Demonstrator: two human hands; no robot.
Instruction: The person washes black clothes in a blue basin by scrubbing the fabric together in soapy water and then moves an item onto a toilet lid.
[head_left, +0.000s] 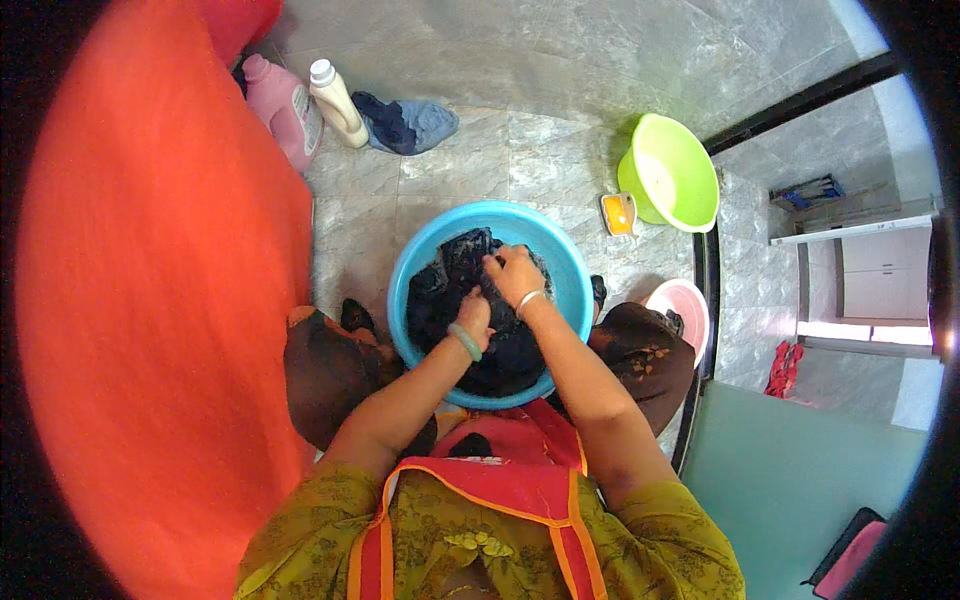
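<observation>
A round blue plastic basin (577, 277) stands on the floor between my knees. Wet black cloth (442, 315) fills most of it. My left hand (475, 319), with a green bangle at the wrist, grips part of the cloth near the basin's middle. Just right of it and farther from me, my right hand (515, 276) has its fingers curled on another part of the cloth. A pale bangle circles the right wrist. Folds of cloth hide some fingertips of both hands.
A green basin (675, 176) tilts near the wall, with an orange-topped brush or soap dish (618, 214) beside it. A pink basin (686, 307) sits right of my knee. Left are a pink jug (281, 112), white bottle (339, 105), bluish cloth (427, 126) and large red fabric (165, 300).
</observation>
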